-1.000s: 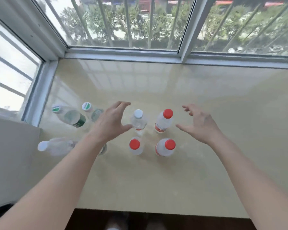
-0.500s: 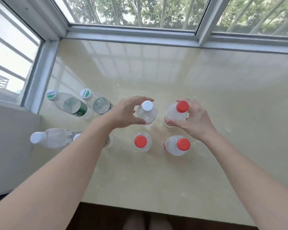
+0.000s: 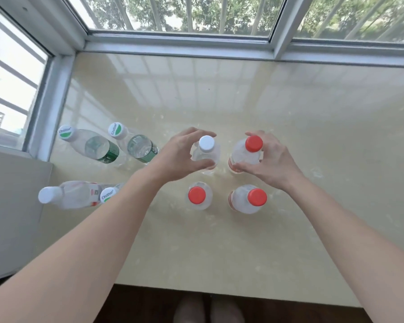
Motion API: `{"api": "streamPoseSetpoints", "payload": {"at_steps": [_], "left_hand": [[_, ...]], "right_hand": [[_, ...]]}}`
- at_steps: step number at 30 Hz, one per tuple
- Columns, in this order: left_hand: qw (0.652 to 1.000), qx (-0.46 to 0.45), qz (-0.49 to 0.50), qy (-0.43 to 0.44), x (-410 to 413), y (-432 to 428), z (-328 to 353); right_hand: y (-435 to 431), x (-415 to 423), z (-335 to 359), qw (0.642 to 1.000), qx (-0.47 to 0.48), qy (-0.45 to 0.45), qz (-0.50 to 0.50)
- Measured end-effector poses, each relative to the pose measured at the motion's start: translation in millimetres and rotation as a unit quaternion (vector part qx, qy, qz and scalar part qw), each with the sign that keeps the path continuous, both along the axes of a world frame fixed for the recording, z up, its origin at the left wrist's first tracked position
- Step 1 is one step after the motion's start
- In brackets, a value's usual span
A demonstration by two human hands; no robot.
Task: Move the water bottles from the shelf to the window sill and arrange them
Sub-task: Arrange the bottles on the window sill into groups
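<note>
Several clear water bottles stand upright on the beige window sill (image 3: 289, 127). My left hand (image 3: 177, 157) grips the white-capped bottle (image 3: 207, 148) in the back row, fingers and thumb curled round its shoulder. My right hand (image 3: 273, 162) grips the red-capped bottle (image 3: 248, 151) beside it. In front of them stand two more red-capped bottles (image 3: 197, 198) (image 3: 251, 200). To the left are two green-labelled bottles (image 3: 91, 145) (image 3: 135, 145), a white-capped bottle (image 3: 68, 197), and another green-and-white cap (image 3: 107, 194) partly hidden behind my left forearm.
Window frames (image 3: 177, 46) close the sill at the back and left. A grey wall (image 3: 12, 206) borders the near left. The sill's front edge (image 3: 219, 294) drops to a dark floor, where my feet (image 3: 208, 308) show. Bare sill stretches to the right.
Both hands went from hovering open over the bottles to gripping the two back-row bottles. My view moved closer to the sill.
</note>
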State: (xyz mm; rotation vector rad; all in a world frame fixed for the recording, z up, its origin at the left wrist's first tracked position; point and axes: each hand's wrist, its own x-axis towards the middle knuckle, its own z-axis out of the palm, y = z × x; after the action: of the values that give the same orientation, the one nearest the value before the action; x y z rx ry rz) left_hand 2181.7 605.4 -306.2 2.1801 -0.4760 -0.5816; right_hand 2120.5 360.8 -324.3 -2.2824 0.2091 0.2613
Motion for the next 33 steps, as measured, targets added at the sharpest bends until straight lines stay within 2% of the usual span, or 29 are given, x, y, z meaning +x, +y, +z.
{"api": "streamPoseSetpoints", "payload": {"at_steps": [5, 21, 33], "left_hand": [[1.000, -0.011, 0.001, 0.005, 1.7, -0.6, 1.8], [0.999, -0.009, 0.034, -0.018, -6.3, -4.3, -0.5], [0.996, 0.035, 0.056, -0.053, -7.8, -10.1, 0.5]], "right_hand": [[-6.7, 3.8, 11.6, 0.999, 0.038, -0.012, 0.024], [2.4, 4.9, 8.8, 0.999, -0.004, -0.037, -0.010], [-0.3, 4.5, 11.7, 0.999, -0.032, -0.031, 0.008]]}}
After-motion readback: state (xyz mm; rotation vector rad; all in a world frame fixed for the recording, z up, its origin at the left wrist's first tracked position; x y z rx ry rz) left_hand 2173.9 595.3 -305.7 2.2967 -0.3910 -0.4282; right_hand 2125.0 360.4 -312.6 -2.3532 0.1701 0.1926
